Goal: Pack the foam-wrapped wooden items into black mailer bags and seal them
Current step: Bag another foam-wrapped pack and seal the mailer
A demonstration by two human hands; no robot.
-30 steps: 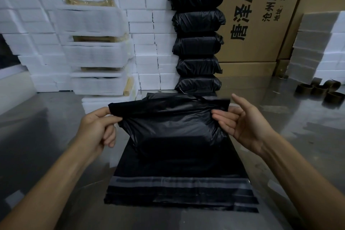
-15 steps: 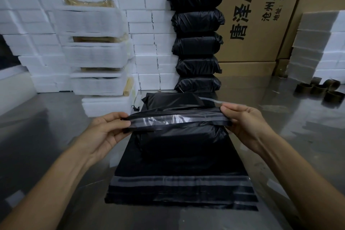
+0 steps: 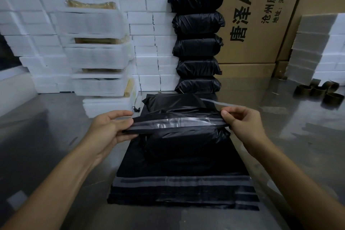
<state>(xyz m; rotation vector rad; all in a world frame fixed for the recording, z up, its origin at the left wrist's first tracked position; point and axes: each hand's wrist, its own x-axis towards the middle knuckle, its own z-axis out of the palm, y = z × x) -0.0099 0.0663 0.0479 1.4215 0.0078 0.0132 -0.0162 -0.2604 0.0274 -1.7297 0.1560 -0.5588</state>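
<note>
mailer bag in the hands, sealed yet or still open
Still open: both hands, left hand and right hand, hold the mailer bag's flap lifted, adhesive strip showing, not pressed down.

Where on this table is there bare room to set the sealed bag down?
Bare metal table left of the left hand, and between the right hand and the tape cores. Crowded at back: foam blocks, stacked black parcels.

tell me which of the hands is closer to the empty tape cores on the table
Right. The right hand pinches the mailer flap's right end, with the tape cores farther right and behind it. The left hand holds the flap's opposite end, much farther away.
</note>
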